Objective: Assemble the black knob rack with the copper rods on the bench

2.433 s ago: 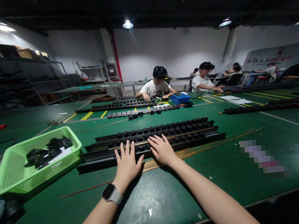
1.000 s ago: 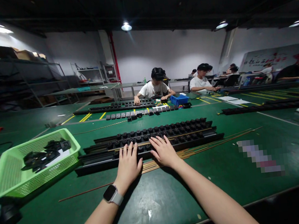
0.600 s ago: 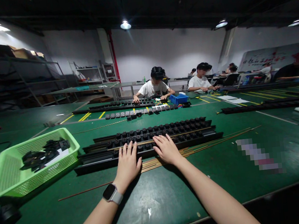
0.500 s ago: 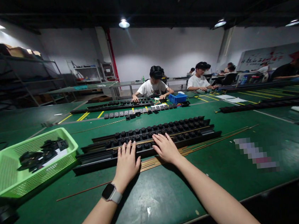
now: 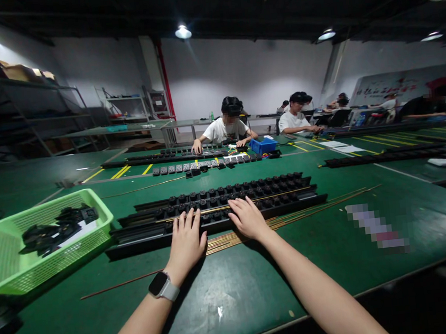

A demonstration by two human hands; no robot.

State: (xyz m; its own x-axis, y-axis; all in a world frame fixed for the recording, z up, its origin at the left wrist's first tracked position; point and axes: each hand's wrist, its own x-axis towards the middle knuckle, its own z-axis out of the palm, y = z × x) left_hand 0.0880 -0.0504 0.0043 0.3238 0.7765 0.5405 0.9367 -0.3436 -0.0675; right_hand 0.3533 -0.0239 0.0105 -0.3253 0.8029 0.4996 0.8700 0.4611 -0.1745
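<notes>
Several long black rails point(image 5: 141, 244) lie side by side in front of me, with rows of round black parts point(image 5: 245, 187) set along them. My left hand point(image 5: 186, 240) lies flat on the nearest rail, its fingers stretched out; the wrist wears a watch. To its right, my right hand point(image 5: 248, 218) rests over the same rails with fingers extended. A thin brass-coloured rod point(image 5: 211, 209) runs lengthwise along the rails by my fingertips. Under and between my hands, a bundle of similar thin rods point(image 5: 225, 243) lies on the green table. Neither hand grips anything.
A green plastic basket point(image 5: 91, 239) with black parts stands at the left. One darker rod point(image 5: 119, 285) lies near my left wrist. Across the table are a row of small square parts point(image 5: 202, 165), a blue bin point(image 5: 263, 145) and a person point(image 5: 227, 129) handling similar rails.
The view has shifted slightly, so everything sits a little further left. Both my hands stay on the rails in nearly the same place.
</notes>
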